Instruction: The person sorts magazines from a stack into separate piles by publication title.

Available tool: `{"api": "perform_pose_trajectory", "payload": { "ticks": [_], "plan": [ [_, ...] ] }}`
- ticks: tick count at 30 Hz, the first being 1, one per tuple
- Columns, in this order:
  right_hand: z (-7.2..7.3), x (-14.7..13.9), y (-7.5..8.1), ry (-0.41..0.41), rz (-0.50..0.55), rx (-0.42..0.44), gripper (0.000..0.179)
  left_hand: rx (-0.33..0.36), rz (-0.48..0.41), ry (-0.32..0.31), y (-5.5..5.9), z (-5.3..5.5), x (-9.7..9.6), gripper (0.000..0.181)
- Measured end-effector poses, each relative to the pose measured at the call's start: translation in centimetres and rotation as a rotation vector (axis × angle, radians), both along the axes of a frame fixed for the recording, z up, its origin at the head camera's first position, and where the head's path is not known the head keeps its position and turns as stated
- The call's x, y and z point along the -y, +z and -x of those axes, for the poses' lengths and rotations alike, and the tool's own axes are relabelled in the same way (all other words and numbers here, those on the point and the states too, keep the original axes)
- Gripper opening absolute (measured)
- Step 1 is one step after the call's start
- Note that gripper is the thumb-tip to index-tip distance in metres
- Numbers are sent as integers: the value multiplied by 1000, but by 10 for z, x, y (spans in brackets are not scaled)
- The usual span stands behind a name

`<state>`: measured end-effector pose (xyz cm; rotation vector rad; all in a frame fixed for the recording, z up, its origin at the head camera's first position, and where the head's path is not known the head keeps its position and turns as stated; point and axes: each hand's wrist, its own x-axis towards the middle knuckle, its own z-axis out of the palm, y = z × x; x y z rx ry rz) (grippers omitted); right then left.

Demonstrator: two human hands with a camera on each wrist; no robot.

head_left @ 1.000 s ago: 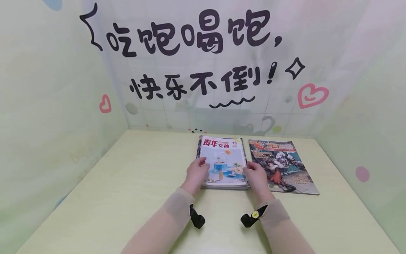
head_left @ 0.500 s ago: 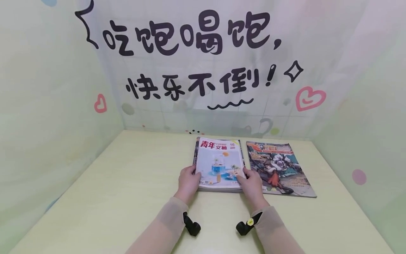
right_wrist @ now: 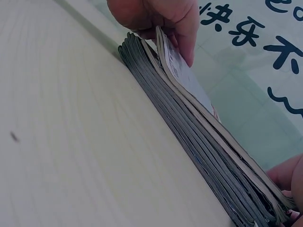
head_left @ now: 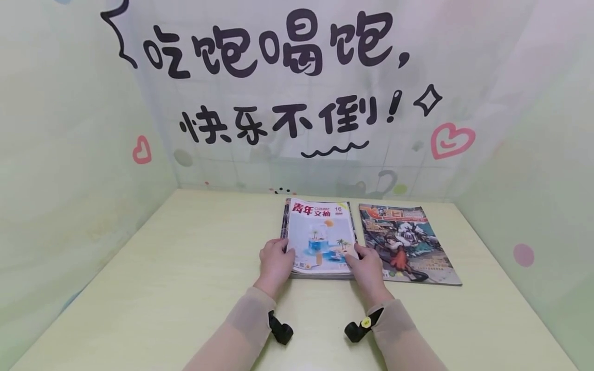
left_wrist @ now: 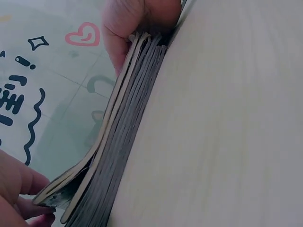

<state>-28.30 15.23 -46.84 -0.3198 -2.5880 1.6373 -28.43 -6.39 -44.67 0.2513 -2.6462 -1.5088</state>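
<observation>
A stack of magazines [head_left: 320, 276] lies on the table, topped by a white-and-blue magazine [head_left: 308, 221]. At its near left corner my left hand [head_left: 276, 264] pinches the top magazine, thumb on the cover. In the left wrist view, fingers [left_wrist: 19, 189] hold this corner bent up, with a gap over the magazines below. My right hand [head_left: 368, 265] grips the near right corner with its thumb on the cover. In the right wrist view it shows partly at the right edge [right_wrist: 294, 184]; its fingertips there are mostly out of sight.
A comic-style magazine [head_left: 408, 247] lies flat to the right of the stack, close to my right hand. Pale fabric walls [head_left: 79, 154] stand behind and beside the table [head_left: 185, 257]. Small black wrist cameras [head_left: 280, 330] hang inside both sleeves.
Both hands have slid along the sides of the stack to its near corners and now hold the top magazine there. The head view has shifted slightly.
</observation>
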Motion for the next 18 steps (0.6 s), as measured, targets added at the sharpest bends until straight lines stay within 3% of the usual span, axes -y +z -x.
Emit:
{"api": "perform_pose_trajectory", "payload": {
  "ticks": [6,13,18],
  "plan": [
    [2,1,1,-7,28,28,56,18,-173,-81,6,-2,1,50],
    [0,0,2,-10,65,31,55,106,-456,-172,0,0,0,53],
    [1,-2,4,-4,102,49,54,144,-617,-155,-1,0,1,55]
  ]
}}
